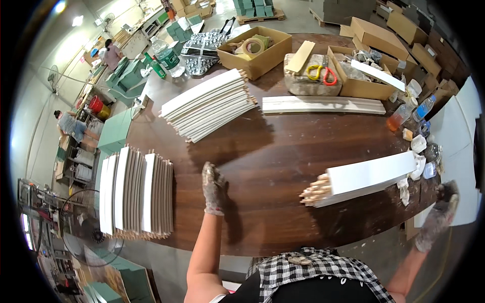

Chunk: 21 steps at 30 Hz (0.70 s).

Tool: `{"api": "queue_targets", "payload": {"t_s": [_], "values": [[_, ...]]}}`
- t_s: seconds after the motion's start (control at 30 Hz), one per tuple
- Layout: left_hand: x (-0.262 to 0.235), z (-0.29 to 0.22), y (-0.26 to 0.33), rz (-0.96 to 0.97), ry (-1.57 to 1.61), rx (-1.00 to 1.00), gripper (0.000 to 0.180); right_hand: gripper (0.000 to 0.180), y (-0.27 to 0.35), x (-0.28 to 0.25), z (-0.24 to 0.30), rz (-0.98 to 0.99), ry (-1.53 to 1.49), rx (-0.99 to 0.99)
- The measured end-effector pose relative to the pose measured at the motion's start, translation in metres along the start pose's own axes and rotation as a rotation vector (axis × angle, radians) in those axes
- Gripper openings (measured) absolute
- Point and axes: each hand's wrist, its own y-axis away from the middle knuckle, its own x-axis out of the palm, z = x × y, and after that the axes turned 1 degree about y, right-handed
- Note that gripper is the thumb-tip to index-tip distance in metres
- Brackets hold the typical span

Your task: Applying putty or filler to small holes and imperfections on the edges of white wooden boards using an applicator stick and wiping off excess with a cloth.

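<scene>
My left hand (214,188), in a dirty light work glove, is over the middle of the brown table with nothing visible in it; its fingers point away from me. To its left lies a stack of white slats (132,194) with wooden pegs at the ends. Beyond it, a second bundle of white slats (209,106) lies at a slant. My right hand (438,214), also gloved, is past the table's right edge, by a large white panel (457,166). Its fingers look bent and dark, and I cannot see whether they grip anything. Nearer the table's right side sits a white-topped block of pegged slats (371,174).
Long white strips (323,105) lie at the back of the brown table (262,222). Behind them are a carton with tape (255,50), scissors (322,74) on a wrapped block and another carton (366,76). Bottles (401,115) line the right edge. Two people work far left, near a fan (93,227).
</scene>
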Motion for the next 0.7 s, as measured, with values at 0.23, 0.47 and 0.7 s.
{"api": "queue_targets", "payload": {"t_s": [0.23,0.47,0.7], "values": [[-0.055,-0.058,-0.158,-0.037,0.050,0.434,0.056,0.032,0.097,0.253,0.104,1.707,0.524,-0.280],[-0.038,-0.056,-0.225,0.131,0.170,0.360,0.056,0.025,0.205,0.432,-0.089,1.490,0.793,-0.224],[-0.026,-0.037,-0.231,0.104,0.076,0.436,0.053,0.051,0.225,0.462,-0.267,0.524,-0.091,0.878]]}}
